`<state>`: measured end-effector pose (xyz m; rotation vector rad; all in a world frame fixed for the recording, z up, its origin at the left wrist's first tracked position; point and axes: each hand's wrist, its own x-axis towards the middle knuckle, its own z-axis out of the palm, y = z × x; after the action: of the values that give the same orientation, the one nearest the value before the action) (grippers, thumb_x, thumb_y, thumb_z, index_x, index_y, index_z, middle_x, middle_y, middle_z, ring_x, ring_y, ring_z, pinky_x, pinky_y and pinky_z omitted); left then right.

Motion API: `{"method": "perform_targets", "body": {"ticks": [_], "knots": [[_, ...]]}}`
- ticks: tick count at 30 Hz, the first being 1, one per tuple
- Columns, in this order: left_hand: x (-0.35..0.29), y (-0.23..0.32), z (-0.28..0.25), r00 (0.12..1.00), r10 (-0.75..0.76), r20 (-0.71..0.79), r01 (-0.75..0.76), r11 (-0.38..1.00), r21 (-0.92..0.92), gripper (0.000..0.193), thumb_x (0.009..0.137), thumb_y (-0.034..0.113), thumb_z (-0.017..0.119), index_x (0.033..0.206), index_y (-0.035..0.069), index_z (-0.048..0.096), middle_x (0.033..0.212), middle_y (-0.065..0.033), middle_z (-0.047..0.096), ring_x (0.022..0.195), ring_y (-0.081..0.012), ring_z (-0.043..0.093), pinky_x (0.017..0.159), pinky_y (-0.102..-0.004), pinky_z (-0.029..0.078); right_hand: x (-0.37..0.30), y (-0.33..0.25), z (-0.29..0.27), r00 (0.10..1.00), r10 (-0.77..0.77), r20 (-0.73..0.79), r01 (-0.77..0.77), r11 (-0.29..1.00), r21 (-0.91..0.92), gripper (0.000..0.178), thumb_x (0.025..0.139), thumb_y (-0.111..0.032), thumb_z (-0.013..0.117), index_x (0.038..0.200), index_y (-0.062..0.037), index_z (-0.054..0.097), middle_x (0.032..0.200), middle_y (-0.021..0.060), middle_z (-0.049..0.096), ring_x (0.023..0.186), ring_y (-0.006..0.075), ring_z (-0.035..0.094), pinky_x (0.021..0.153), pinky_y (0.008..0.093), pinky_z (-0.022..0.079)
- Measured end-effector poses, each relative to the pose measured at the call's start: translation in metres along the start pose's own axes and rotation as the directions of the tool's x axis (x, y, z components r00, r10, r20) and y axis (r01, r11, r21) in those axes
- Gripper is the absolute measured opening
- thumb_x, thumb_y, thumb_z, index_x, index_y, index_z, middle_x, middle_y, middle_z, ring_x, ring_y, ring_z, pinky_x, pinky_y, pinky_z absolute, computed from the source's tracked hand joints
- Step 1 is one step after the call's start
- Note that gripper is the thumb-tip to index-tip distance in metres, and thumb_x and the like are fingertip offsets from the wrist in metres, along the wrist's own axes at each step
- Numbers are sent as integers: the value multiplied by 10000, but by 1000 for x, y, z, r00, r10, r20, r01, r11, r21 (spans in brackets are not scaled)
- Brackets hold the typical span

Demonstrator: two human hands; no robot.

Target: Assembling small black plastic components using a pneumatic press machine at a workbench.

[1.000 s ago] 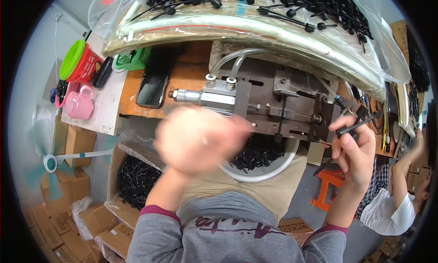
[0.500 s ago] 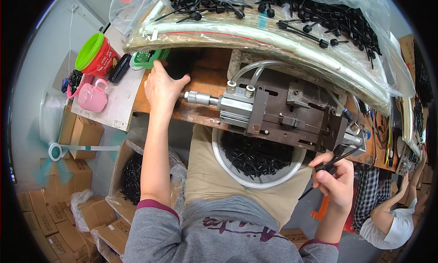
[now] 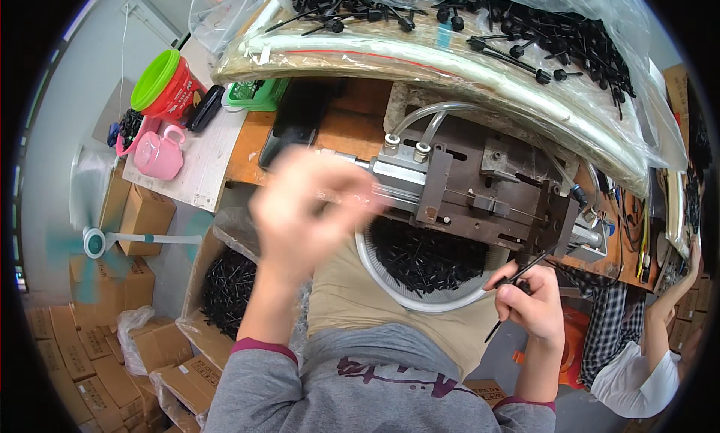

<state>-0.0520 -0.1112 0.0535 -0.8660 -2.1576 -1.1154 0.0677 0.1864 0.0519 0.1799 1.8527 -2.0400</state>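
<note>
My left hand [image 3: 307, 208] is smeared by motion in front of the left end of the metal fixture, so its fingers cannot be made out. The bench fixture [image 3: 465, 185] has a silver pneumatic cylinder [image 3: 397, 179] and clear air hoses. My right hand [image 3: 534, 305] is closed round thin black rods with thick dark heads [image 3: 523, 283], beside the fixture's lower right corner. How many rods it holds I cannot tell. Under the fixture, on my lap, a white basket [image 3: 365, 257] holds many small black pieces [image 3: 427, 262].
Black headed rods [image 3: 577, 43] lie heaped on a plastic-covered tray beyond the fixture. A dark phone-like slab [image 3: 296, 121], green basket [image 3: 255, 95], pink mug [image 3: 159, 154] and red bucket [image 3: 169, 88] stand left. A carton [image 3: 196, 283] sits below; another person [image 3: 637, 373] works at right.
My left hand has moved away from the dark slab, toward me and to the right, over the fixture's left end. My right hand, still holding the black rods, has shifted slightly left.
</note>
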Motion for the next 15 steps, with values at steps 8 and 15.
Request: {"method": "perform_targets", "body": {"ticks": [8, 15], "knots": [[-35, 65, 63, 900, 248, 359, -101, 919, -382, 351, 721, 141, 791, 1048, 44, 711, 1124, -96, 660, 851, -217, 689, 650, -300, 565, 12, 0, 10, 967, 107, 231, -71, 985, -160, 96, 895, -89, 742, 882, -8, 694, 580, -20, 584, 528, 34, 505, 470, 228, 357], [-28, 70, 72, 937, 228, 266, -84, 883, -461, 347, 716, 91, 820, 1044, 23, 728, 1125, -108, 661, 882, -222, 681, 663, -299, 570, 3, 10, -3, 963, -11, 268, -33, 987, 158, 104, 935, -93, 692, 961, 3, 660, 667, -8, 607, 559, 47, 510, 480, 224, 370]]}}
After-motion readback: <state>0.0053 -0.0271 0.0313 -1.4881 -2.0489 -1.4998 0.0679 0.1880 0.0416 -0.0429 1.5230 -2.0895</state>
